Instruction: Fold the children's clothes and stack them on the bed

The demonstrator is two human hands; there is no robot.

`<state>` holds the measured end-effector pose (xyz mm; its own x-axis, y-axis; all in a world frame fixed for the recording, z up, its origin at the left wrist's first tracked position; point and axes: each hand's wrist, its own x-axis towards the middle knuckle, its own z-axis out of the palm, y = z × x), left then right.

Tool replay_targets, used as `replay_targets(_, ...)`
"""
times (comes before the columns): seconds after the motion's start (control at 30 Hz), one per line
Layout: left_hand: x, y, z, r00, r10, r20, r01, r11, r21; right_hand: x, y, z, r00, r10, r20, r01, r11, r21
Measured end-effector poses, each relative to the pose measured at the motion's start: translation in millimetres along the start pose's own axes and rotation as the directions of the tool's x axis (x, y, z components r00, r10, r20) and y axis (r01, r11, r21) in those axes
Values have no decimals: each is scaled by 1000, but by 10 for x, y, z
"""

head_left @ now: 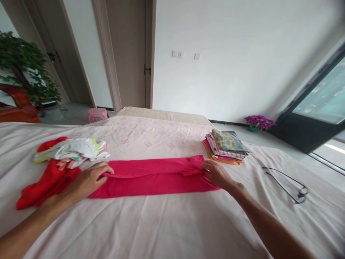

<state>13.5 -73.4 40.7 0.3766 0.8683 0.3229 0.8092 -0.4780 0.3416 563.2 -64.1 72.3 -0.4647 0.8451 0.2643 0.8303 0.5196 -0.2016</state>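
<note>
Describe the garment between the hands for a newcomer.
On the pale flowered sheet, the left hand and right hand grip a long, deep pink garment. It is one plain colour, unlike the crumpled red and white pile or multicoloured folded stack.

Through the head view I see that the magenta garment (159, 183) is soft, matt cloth, smooth with light wrinkles. I read the pale bedspread (151, 223) as thin, matt cloth, rumpled into creases. The red garment (51, 183) looks like matt, crumpled cloth, and the white clothing (78, 148) on it is limp cloth too. The folded stack (229, 144) shows me layers of matt printed cloth. I make out smooth plastic on the pink stool (97, 115), glossy reddish wood on the chair (20, 104), and a smooth, matt wall (229, 54).
</note>
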Motion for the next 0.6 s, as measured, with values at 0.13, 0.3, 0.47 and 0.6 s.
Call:
replay_targets(0.13,-28,11,18,999,-37,14,36,999,31,-69,-21,49,999,25,-23,-25,1000,2)
replay_targets(0.3,6,38,-17,993,-59,101,49,994,96,-117,-63,18,999,1,52,1,999,-48)
replay_targets(0.47,22,41,5,990,-113,83,100,985,142,-189,-49,-24,1000,-5,27,7,998,-61)
replay_targets(0.6,5,-20,-17,982,-70,176,54,994,95,-279,-41,-77,997,-7,77,10,999,-31)
